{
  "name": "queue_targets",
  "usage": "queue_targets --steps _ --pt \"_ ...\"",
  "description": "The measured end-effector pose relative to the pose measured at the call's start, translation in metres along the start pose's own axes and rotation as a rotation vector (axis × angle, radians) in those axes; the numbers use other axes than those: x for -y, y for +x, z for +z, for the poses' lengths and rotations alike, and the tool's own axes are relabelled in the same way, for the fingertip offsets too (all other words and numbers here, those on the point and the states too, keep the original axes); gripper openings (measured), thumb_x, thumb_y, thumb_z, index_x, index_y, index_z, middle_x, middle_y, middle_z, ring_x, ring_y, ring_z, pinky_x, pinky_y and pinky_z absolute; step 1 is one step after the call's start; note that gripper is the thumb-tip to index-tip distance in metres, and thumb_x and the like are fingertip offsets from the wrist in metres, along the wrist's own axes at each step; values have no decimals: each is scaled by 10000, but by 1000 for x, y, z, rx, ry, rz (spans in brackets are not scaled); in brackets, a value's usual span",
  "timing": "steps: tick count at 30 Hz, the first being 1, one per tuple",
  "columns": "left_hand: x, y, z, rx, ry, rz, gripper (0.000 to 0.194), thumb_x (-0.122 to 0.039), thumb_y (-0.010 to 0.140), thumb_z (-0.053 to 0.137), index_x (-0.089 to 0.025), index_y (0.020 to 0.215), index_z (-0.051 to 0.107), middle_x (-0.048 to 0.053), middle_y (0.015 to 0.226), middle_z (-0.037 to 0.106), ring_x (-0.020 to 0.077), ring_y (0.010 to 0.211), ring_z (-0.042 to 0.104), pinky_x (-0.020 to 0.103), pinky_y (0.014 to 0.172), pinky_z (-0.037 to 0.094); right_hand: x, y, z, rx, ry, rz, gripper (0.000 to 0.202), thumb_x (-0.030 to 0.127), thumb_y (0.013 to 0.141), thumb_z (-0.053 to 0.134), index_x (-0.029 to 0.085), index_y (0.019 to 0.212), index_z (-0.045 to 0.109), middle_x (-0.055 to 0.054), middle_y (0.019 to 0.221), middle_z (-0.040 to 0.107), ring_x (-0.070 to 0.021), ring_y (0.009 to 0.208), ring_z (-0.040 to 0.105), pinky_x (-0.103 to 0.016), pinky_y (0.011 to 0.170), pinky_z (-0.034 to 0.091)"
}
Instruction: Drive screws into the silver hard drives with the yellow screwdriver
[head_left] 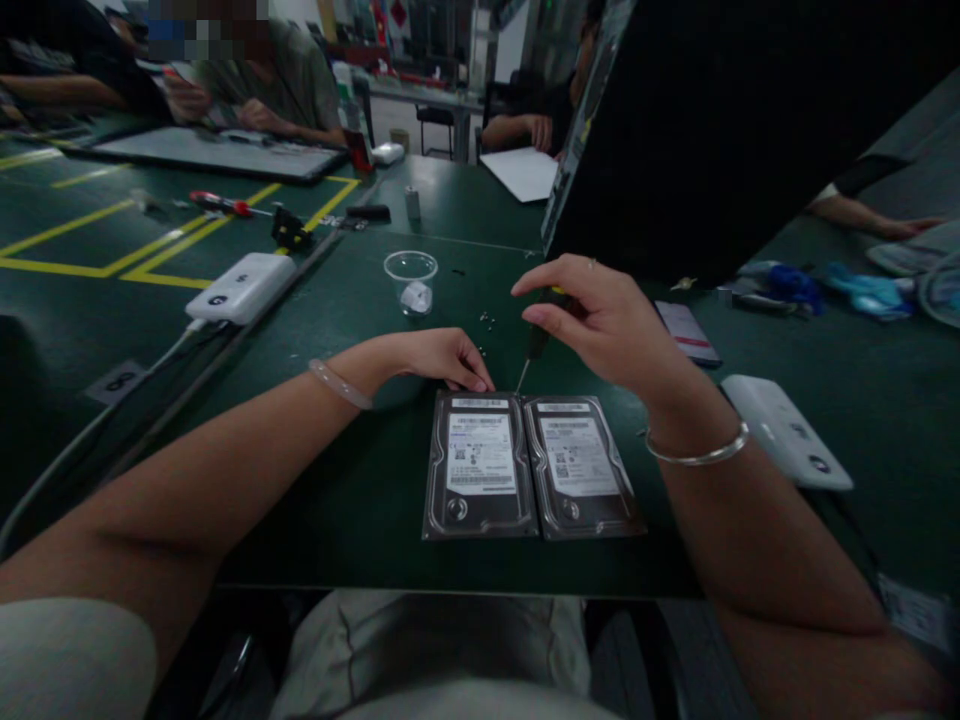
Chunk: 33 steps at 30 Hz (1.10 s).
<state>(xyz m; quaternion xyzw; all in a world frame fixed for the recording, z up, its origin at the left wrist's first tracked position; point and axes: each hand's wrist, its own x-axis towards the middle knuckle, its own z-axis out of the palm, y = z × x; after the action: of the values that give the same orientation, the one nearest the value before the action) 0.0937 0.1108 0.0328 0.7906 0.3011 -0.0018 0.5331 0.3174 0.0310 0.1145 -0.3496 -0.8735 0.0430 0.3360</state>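
Observation:
Two hard drives lie side by side, label up: a left hard drive (480, 455) and a right hard drive (581, 460). My left hand (448, 357) is closed in a pinch at the far edge of the left drive; whatever its fingertips hold is hidden. My right hand (600, 318) grips a screwdriver (537, 342) with a dark handle, partly covered by the fingers. Its thin shaft slants down, the tip at the left drive's far right corner. Beyond the drives lie several tiny screws (489, 320), and a clear plastic cup (411, 285) holds something whitish and crumpled.
A large black panel (697, 130) rises behind my right hand. White power strips lie left (241, 287) and right (787, 430), with a phone-like slab (686, 333) near the right one. A red screwdriver (225, 204) lies farther left. Other people sit across the table.

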Motion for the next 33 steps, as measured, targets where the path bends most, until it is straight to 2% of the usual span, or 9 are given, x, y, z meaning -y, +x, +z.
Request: queue_targets --steps 4,7,11,17,21,24,29,31,33 --pt "4 2 0 -12 -65 1 223 -310 739 768 -189 922 804 47 893 782 115 728 656 215 691 502 -3 -2 2 -13 7 2 335 418 999 470 208 1145 687 -56 1067 723 -182 976 644 -337 905 470" --pt "5 2 0 -13 -47 10 226 -324 747 763 -191 924 805 46 900 780 114 742 658 213 698 502 -3 -4 -3 23 80 18 361 313 1013 386 229 1230 662 -55 1142 717 -193 1068 642 -367 955 471" --pt "7 3 0 -7 -65 3 216 -325 746 766 -189 909 808 48 878 775 120 729 647 224 688 497 2 -2 -8 61 108 54 353 226 973 446 226 1262 650 -47 1141 727 -187 1044 657 -349 890 493" --pt "7 3 0 -16 -101 -13 185 -305 733 789 -208 889 808 31 844 764 106 687 610 230 667 474 4 0 0 -43 -26 -3 150 327 913 622 194 927 690 -27 895 690 -167 840 629 -310 761 453" --pt "7 4 0 -11 -111 -20 193 -310 728 795 -207 891 806 34 860 768 111 712 623 233 687 478 -2 -2 11 -183 -150 -25 261 402 955 558 202 823 662 -24 792 632 -167 790 601 -317 730 427" --pt "9 5 -1 -5 -101 -6 211 -328 731 800 -207 903 806 38 885 772 116 735 635 233 702 486 -5 -2 11 -141 -38 -43 328 412 1001 436 211 938 687 -46 895 683 -184 883 633 -341 813 466" --pt "11 7 -3 16 -84 3 252 -358 729 804 -199 925 810 44 889 772 120 728 637 226 681 488 -5 -2 -8 21 165 -50 406 175 916 407 216 1218 676 -42 1277 698 -205 1220 609 -400 1049 443" --pt "13 8 -3 16 -78 1 269 -368 726 805 -197 933 810 45 898 774 126 745 646 227 688 491 -4 -3 -14 84 182 -7 419 158 915 453 229 1271 661 -26 1253 719 -186 1178 636 -364 993 481" --pt "14 8 -4 20 -74 1 277 -372 735 801 -198 951 808 45 917 776 127 758 654 227 698 493 -3 -2 -15 91 169 16 344 216 928 540 223 1240 684 -23 1116 760 -159 983 687 -302 829 518"
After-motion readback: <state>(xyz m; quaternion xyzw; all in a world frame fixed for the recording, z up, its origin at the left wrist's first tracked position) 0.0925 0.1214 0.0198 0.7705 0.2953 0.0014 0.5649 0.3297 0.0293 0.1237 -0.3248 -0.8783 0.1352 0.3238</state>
